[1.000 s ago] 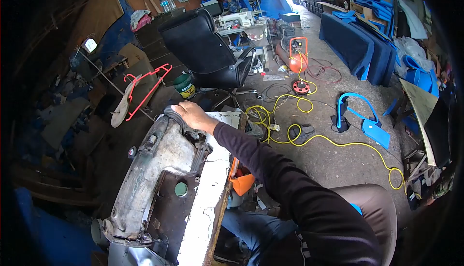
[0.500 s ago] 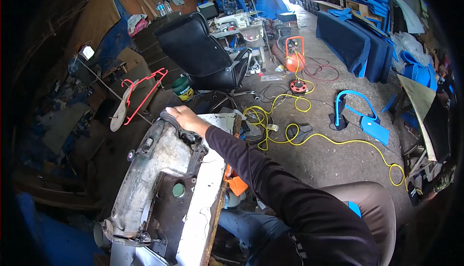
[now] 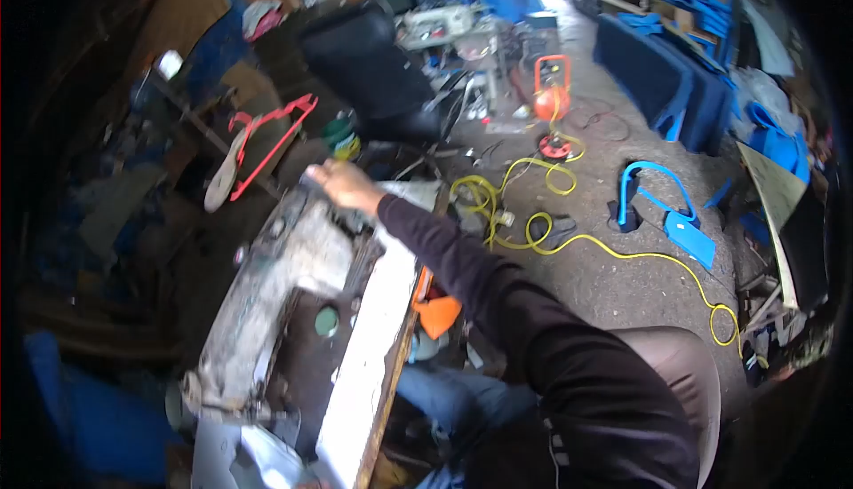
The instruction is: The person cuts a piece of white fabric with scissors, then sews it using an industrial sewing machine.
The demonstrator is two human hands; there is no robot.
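Note:
My right hand (image 3: 348,186), in a dark sleeve, reaches to the far end of an old, worn sewing machine (image 3: 313,249). Its fingers curl over the dark handwheel (image 3: 306,192) there; blur softens the exact grip. A round green piece (image 3: 327,320) lies on the machine's brown bed. White, chipped surface with a wooden edge makes up the sewing table (image 3: 369,320). Pale, blurred material (image 3: 271,458) shows at the machine's near end. My left hand is out of sight.
Beside the table edge hangs an orange piece (image 3: 438,316). A red hanger (image 3: 275,147) stands beyond the machine, near a black office chair (image 3: 360,63). Yellow hose (image 3: 613,256) winds over the floor to an orange compressor (image 3: 551,103). Dark blue padded panels (image 3: 653,80) lean at right.
The view has shifted and blurred, so the scene sits slightly differently. My right hand stays at the handwheel. Pale material at the machine's near end looks different now.

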